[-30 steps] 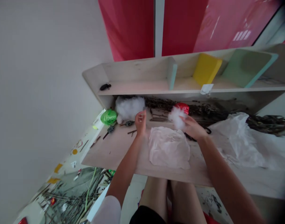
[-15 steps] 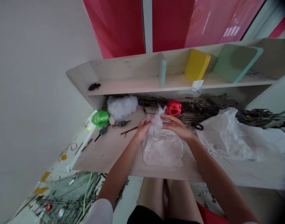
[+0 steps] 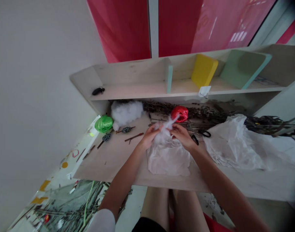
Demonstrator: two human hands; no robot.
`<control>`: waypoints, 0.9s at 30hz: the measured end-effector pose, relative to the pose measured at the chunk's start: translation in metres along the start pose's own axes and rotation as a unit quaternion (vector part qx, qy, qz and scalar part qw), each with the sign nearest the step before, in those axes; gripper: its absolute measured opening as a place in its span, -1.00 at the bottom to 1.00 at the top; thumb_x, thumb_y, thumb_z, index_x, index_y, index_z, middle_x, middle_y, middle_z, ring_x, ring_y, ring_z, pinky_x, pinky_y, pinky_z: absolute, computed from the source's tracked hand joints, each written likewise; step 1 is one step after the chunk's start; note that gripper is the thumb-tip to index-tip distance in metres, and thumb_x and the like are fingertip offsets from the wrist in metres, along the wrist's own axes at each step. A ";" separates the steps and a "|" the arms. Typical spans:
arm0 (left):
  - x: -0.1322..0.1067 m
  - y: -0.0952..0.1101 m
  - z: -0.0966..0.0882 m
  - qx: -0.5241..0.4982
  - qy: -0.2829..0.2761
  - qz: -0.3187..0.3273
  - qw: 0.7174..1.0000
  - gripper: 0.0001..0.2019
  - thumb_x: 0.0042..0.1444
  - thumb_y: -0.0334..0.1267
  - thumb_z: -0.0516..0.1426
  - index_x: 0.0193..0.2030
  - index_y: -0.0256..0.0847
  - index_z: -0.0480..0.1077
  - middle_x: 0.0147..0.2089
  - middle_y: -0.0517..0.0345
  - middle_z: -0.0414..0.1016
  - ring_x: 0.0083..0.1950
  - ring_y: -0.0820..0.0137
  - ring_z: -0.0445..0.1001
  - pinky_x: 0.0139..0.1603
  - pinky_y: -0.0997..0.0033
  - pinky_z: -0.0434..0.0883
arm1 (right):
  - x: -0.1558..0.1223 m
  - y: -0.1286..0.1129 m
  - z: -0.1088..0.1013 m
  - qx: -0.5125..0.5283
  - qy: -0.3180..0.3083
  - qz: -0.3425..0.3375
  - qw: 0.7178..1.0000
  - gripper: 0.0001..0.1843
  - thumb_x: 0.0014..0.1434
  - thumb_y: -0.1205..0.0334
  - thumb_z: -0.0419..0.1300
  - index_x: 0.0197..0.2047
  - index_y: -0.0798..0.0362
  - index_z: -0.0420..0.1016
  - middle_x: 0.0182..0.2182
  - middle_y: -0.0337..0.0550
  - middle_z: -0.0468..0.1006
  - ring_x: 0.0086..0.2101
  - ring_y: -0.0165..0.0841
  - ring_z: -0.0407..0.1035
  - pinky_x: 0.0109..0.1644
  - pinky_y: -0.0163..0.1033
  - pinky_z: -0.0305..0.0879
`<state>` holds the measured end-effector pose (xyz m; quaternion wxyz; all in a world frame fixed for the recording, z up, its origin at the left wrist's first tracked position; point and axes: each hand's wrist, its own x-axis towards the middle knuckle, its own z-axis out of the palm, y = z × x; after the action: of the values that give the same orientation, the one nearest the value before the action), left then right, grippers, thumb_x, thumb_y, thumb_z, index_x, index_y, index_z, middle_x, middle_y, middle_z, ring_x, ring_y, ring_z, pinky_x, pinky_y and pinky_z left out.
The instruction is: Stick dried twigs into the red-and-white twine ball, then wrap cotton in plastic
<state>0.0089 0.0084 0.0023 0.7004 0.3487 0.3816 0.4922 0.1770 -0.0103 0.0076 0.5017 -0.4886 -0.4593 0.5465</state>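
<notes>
My left hand [image 3: 151, 136] and my right hand [image 3: 182, 137] pinch a wispy tuft of white polyester stuffing [image 3: 165, 132] between them. The tuft trails up towards a red raffia ball [image 3: 179, 113]. Both hands hover just above a crumpled white tissue sheet [image 3: 168, 159], which lies on a pale wooden board [image 3: 109, 161]. A bigger mound of the stuffing [image 3: 127, 112] sits to the left, beside a green raffia ball [image 3: 103, 124]. Black-handled scissors [image 3: 204, 133] lie right of my right hand.
Dried catkin twigs [image 3: 205, 113] lie along the board's back, and a white plastic sheet [image 3: 234, 145] covers the right side. A shelf above holds a yellow foam block [image 3: 204, 70]. More stems [image 3: 72, 203] lie on the floor at lower left.
My hands have drawn closer and now both pinch the tuft, which has stretched thinner towards the red ball. A second earlier, only my right hand held it, near the ball.
</notes>
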 end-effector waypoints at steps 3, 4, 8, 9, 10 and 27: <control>0.002 -0.001 0.001 0.000 0.028 -0.004 1.000 -0.79 -0.09 -0.47 0.28 -0.26 -0.21 0.52 -0.35 0.18 0.58 -0.42 0.49 0.50 -0.29 0.49 0.43 | 0.002 -0.001 -0.001 0.034 0.023 -0.017 0.999 -0.58 -0.25 0.03 0.39 -0.35 0.00 0.37 -0.46 -0.30 0.44 -0.46 -0.45 0.32 -0.41 -0.33 0.26; 0.002 -0.001 0.000 0.001 0.036 -0.006 0.999 -0.79 -0.09 -0.48 0.27 -0.26 -0.22 0.52 -0.35 0.18 0.58 -0.41 0.50 0.50 -0.27 0.49 0.43 | 0.004 -0.002 -0.002 0.045 0.028 -0.016 0.998 -0.58 -0.26 0.03 0.40 -0.35 0.00 0.37 -0.46 -0.31 0.44 -0.47 -0.46 0.31 -0.41 -0.33 0.26; 0.004 -0.003 -0.001 0.012 0.047 0.002 0.999 -0.82 -0.05 -0.47 0.25 -0.25 -0.26 0.52 -0.33 0.15 0.58 -0.40 0.50 0.50 -0.25 0.49 0.43 | 0.005 -0.003 -0.006 0.041 -0.004 0.008 0.999 -0.57 -0.24 -0.04 0.41 -0.41 0.02 0.38 -0.54 -0.32 0.39 -0.52 -0.49 0.26 -0.42 -0.34 0.22; 0.005 -0.004 -0.002 0.015 0.044 0.007 0.999 -0.84 -0.04 -0.45 0.25 -0.26 -0.26 0.52 -0.33 0.14 0.58 -0.41 0.49 0.50 -0.27 0.49 0.43 | 0.005 -0.002 -0.006 0.030 -0.019 0.010 0.999 -0.56 -0.23 -0.08 0.41 -0.45 0.03 0.36 -0.56 -0.33 0.36 -0.54 -0.49 0.24 -0.43 -0.34 0.20; 0.005 -0.005 -0.003 0.019 0.041 0.012 0.999 -0.85 -0.04 -0.43 0.25 -0.26 -0.26 0.52 -0.32 0.14 0.58 -0.42 0.49 0.50 -0.28 0.49 0.43 | 0.004 -0.002 -0.006 0.017 -0.036 0.010 0.999 -0.55 -0.22 -0.11 0.40 -0.48 0.03 0.34 -0.59 -0.34 0.34 -0.55 -0.50 0.22 -0.44 -0.34 0.18; 0.006 0.000 0.000 0.025 0.054 0.009 0.998 -0.91 -0.02 -0.45 0.21 -0.34 -0.26 0.50 -0.49 0.21 0.53 -0.47 0.46 0.49 -0.36 0.50 0.42 | 0.002 0.001 0.000 -0.066 -0.093 -0.003 0.993 -0.55 -0.22 -0.14 0.38 -0.52 0.03 0.32 -0.55 -0.35 0.32 -0.50 -0.49 0.20 -0.43 -0.35 0.17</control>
<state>0.0100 0.0137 0.0010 0.6652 0.3423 0.4277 0.5074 0.1771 -0.0083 0.0060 0.4248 -0.4667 -0.5406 0.5564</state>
